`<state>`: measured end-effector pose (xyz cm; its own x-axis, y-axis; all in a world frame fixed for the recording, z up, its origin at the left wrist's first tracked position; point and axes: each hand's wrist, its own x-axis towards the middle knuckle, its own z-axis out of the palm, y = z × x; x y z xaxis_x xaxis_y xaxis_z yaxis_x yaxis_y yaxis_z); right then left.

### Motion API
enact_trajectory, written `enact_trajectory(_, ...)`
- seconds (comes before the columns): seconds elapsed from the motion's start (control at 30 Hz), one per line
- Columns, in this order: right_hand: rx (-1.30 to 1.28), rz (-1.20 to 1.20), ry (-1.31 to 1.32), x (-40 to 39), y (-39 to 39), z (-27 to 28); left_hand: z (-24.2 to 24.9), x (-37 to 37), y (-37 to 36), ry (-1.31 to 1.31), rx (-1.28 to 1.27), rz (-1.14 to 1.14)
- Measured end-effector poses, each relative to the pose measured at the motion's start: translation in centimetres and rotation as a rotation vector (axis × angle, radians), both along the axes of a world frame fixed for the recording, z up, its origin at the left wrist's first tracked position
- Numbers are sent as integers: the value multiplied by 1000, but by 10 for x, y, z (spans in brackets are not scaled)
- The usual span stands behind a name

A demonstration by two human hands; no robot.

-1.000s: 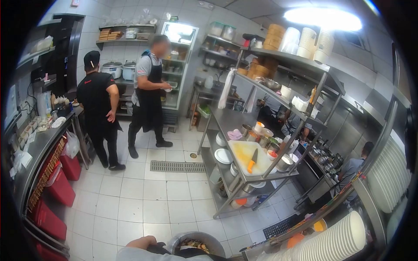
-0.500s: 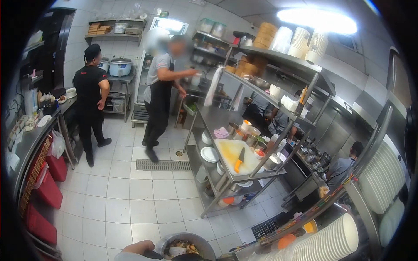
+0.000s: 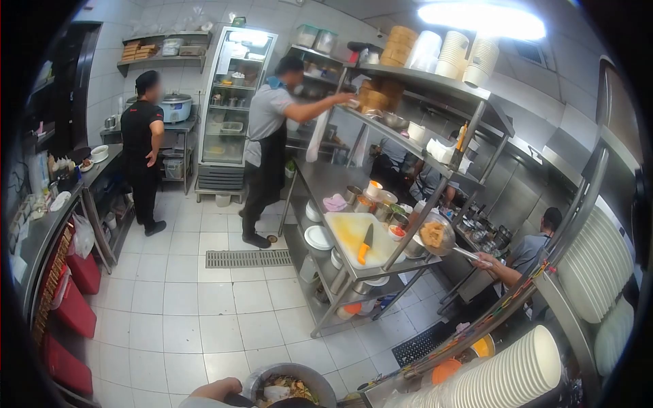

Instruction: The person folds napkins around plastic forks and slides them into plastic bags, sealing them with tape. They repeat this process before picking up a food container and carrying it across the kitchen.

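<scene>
At the bottom edge my left hand (image 3: pixel 230 385) shows in part at the end of a bent forearm, its fingers hidden. It is right beside a large round metal pot (image 3: pixel 328 390), whose rim lies to its right. Inside the pot lie mixed food scraps (image 3: pixel 298 389) and a crumpled white piece (image 3: pixel 276 392). My right hand is out of view.
Stacked white bowls (image 3: pixel 524 367) stand at lower right. A co-worker's hand (image 3: pixel 486 262) holds a strainer (image 3: pixel 435 234) of fried food near the steel table. A knife (image 3: pixel 366 245) lies on a cutting board (image 3: pixel 340 228). Two people (image 3: pixel 265 136) stand further back.
The strainer of fried food, held by a co-worker's hand, has come into view at right. The person by the fridge has moved right and reaches towards the shelf. My left hand has hardly moved.
</scene>
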<state>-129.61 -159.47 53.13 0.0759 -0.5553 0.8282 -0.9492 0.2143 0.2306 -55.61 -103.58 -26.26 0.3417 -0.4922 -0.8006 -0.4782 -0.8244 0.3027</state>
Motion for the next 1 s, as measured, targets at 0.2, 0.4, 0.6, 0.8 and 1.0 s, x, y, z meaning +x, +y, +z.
enact_trajectory(0.2, -23, 5, 29, 33, 26, 28, -10, -4, 0, 22, -20, 57)
enact_trajectory(0.4, 40, -21, 71, -4, 16, 24, 8, -9, -3, -27, -31, 62)
enact_trajectory(0.6, 46, -23, 50, -18, 20, 16, -1, 3, -14, -16, 19, -196)
enact_trajectory(0.8, -488, 211, -354, -14, 46, 15, -17, -25, 5, 30, -2, -162)
enact_trajectory(1.0, -547, 484, -454, 9, 145, -6, -22, -86, 41, 157, 20, -255)
